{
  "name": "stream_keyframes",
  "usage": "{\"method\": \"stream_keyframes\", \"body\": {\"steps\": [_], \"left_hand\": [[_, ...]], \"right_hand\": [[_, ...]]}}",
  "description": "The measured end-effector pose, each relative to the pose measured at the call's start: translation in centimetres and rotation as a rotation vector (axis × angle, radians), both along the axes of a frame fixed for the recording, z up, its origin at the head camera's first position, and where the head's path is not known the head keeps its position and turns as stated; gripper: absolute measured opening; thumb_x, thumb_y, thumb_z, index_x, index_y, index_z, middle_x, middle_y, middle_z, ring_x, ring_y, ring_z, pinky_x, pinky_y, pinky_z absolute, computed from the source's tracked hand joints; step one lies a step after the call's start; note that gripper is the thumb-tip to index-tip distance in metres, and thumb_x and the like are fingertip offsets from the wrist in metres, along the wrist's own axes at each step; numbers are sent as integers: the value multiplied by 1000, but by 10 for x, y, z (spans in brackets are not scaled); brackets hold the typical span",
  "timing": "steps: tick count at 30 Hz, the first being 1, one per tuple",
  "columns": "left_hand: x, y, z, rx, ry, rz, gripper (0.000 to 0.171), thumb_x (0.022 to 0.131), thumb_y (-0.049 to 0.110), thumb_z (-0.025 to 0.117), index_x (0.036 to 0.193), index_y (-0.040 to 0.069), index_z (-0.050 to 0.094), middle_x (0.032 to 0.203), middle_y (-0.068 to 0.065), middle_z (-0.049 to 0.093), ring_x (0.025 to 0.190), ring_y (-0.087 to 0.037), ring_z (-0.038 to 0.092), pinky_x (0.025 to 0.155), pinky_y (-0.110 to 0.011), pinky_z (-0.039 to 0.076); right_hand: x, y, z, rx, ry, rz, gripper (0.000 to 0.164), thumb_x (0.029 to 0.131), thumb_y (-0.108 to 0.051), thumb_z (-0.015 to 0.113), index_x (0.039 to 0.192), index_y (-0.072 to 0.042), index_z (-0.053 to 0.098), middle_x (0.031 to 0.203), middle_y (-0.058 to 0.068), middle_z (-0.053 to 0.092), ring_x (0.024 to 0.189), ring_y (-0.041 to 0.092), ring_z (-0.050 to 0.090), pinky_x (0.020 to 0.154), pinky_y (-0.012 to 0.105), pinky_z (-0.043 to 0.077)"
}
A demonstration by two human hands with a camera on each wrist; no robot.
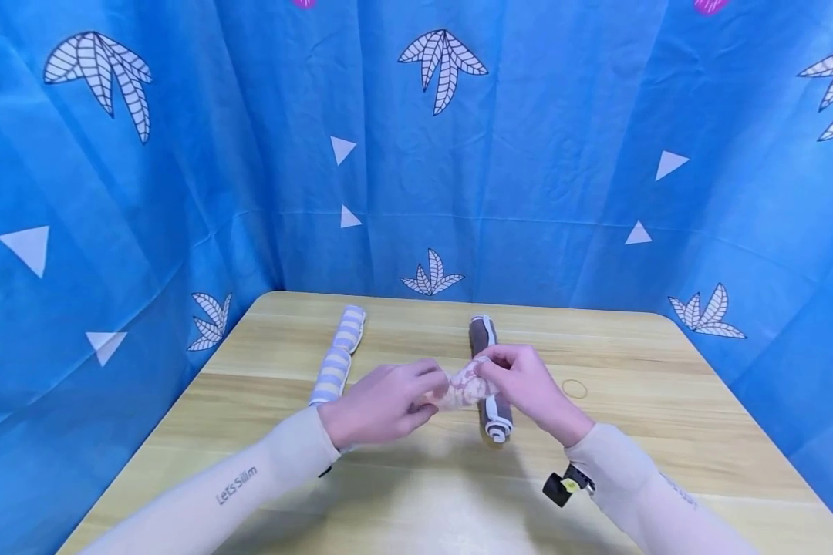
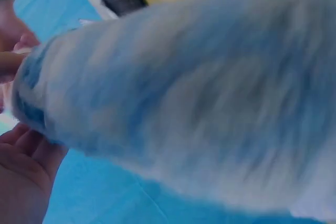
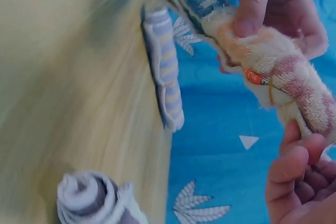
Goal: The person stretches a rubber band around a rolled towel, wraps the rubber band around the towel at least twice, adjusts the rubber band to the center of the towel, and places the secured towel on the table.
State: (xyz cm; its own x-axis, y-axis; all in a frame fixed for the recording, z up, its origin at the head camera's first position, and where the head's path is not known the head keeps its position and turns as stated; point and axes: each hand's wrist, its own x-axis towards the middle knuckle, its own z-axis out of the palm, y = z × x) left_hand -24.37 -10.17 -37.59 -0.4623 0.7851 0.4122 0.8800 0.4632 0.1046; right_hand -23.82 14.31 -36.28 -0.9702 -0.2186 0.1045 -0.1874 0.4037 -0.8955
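Both hands hold a rolled towel [image 1: 467, 387] in the air above the table. Pink patches mark one end of this roll and blue stripes the other, and a small orange label [image 3: 255, 77] shows on its side. A thin rubber band [image 3: 271, 90] circles the roll near its middle. With thumb and fingers the left hand [image 1: 392, 402] grips the roll on the striped side of the band. The right hand [image 1: 524, 385] pinches the pink part. Close up in the left wrist view, the striped end [image 2: 173, 93] hides much of the left hand.
A dark rolled towel with white edging [image 1: 498, 420] lies on the table [image 1: 632, 447] beneath the hands. To the left lies a lilac-and-cream striped rolled towel [image 1: 338, 358]. A loose rubber band [image 1: 575, 388] is right of the right hand. Blue curtains [image 1: 527, 154] enclose the table.
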Motion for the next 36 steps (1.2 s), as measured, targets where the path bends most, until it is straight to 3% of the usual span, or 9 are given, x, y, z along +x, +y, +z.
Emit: {"method": "stream_keyframes", "body": {"steps": [4, 10, 13, 15, 19, 22, 25, 31, 36], "left_hand": [[-2, 0, 4, 48, -242, 48, 22, 91, 19, 69, 109, 22, 57, 95, 9, 61, 69, -6, 55, 61, -19, 48], [-12, -2, 6, 161, -644, 32, 29, 90, 10, 67, 110, 25, 55, 98, 3, 63, 81, -13, 60, 67, -25, 53], [-15, -2, 8, 206, -764, 6, 33, 89, 8, 67, 113, 27, 54, 103, 2, 64, 85, -15, 62, 72, -28, 54], [-15, -2, 9, 224, -788, 0, 35, 90, 8, 66, 115, 29, 53, 108, 2, 64, 88, -15, 63, 76, -29, 55], [-8, 0, 11, 233, -733, 9, 36, 94, 23, 70, 121, 33, 49, 110, 4, 64, 86, -14, 64, 72, -29, 56], [-2, 3, 10, 222, -631, 46, 42, 93, 44, 70, 126, 37, 46, 100, 6, 64, 77, -11, 62, 64, -28, 54], [1, 6, 9, 206, -509, 86, 47, 93, 53, 66, 133, 43, 46, 101, 9, 66, 78, -8, 63, 66, -28, 54], [0, 11, 3, 183, -199, 75, 42, 99, 36, 65, 139, 31, 54, 128, 9, 67, 104, -6, 67, 88, -30, 57], [-2, 14, 0, 142, -67, 84, 30, 99, 27, 65, 129, 26, 61, 112, 11, 69, 80, -1, 62, 71, -22, 54]], "right_hand": [[-1, -1, 1, -39, -25, 34, 20, 98, -14, 58, 108, -4, 72, 82, 8, 66, 53, 13, 49, 47, 24, 43], [0, 8, 4, -11, 104, 252, 29, 101, -19, 60, 129, -15, 67, 112, 11, 67, 80, 19, 65, 67, 34, 59], [0, 14, 5, -26, 130, 341, 34, 99, -17, 63, 133, -14, 64, 117, 11, 67, 91, 25, 67, 74, 35, 60], [1, 17, 7, -33, 128, 350, 33, 99, -18, 65, 131, -14, 65, 112, 11, 68, 90, 28, 67, 73, 33, 59], [1, 16, 9, -11, 140, 255, 26, 98, -26, 66, 123, -18, 69, 94, 9, 68, 81, 29, 62, 67, 29, 55], [2, 13, 10, -4, 145, 179, 25, 98, -30, 67, 119, -18, 71, 90, 8, 68, 78, 25, 60, 64, 28, 52], [2, 9, 10, -6, 143, 148, 26, 97, -32, 67, 117, -16, 72, 89, 8, 69, 77, 26, 63, 64, 28, 52], [1, 4, 7, -23, 133, 119, 30, 98, -30, 67, 117, -8, 72, 94, 11, 72, 81, 33, 67, 66, 28, 56], [-2, 1, 1, -45, 95, 74, 29, 97, -26, 68, 117, -4, 72, 100, 12, 74, 83, 24, 69, 69, 30, 59]]}}
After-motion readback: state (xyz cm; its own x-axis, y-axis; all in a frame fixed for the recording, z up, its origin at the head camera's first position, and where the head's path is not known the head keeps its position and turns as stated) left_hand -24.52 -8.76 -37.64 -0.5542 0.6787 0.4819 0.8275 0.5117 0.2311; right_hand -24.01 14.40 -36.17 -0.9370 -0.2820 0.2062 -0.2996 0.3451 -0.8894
